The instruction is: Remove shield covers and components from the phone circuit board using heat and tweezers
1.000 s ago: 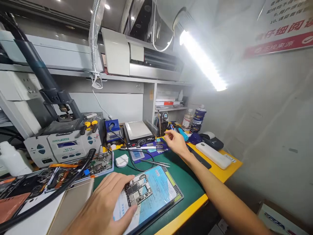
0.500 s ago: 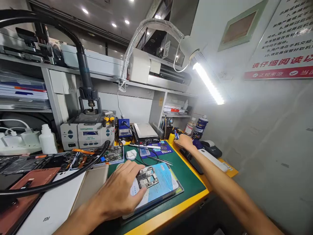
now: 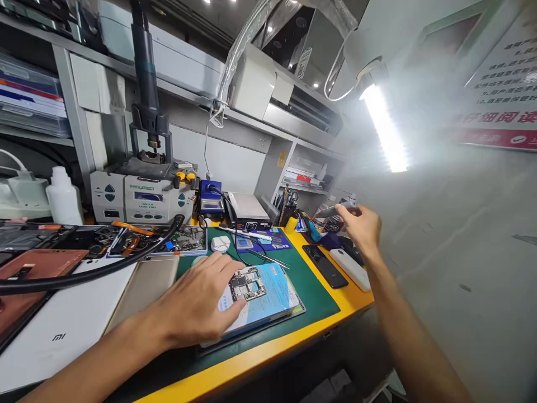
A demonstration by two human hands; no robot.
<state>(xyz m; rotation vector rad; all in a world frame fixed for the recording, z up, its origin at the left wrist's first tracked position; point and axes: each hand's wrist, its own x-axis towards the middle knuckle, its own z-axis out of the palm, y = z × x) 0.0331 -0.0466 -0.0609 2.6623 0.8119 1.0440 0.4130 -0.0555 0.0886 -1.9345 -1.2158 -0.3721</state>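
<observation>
A phone logic board (image 3: 248, 283) lies on a blue-and-white printed pack (image 3: 274, 294), on the green mat. My left hand (image 3: 203, 299) rests on the left part of the pack, fingers stretched out and thumb apart. Its index finger and thumb reach the board's left edge; part of the palm side is hidden. Over the right end of the bench, my right hand (image 3: 364, 226) is closed on a slim grey object (image 3: 331, 211) pointing left. Its kind is blurred. Behind it stand cans and bottles, partly hidden.
Tweezers (image 3: 271, 258) lie behind the pack. A black phone (image 3: 325, 266) and a white phone-like slab (image 3: 350, 268) are on the yellow edge at right. At left are a hot-air station (image 3: 146, 198), its black hose (image 3: 126, 265) and a white tablet (image 3: 62, 330).
My right hand has lifted from among the things at the back right and moved right, now carrying the grey object. My left hand stays on the pack. The view has tilted and shifted.
</observation>
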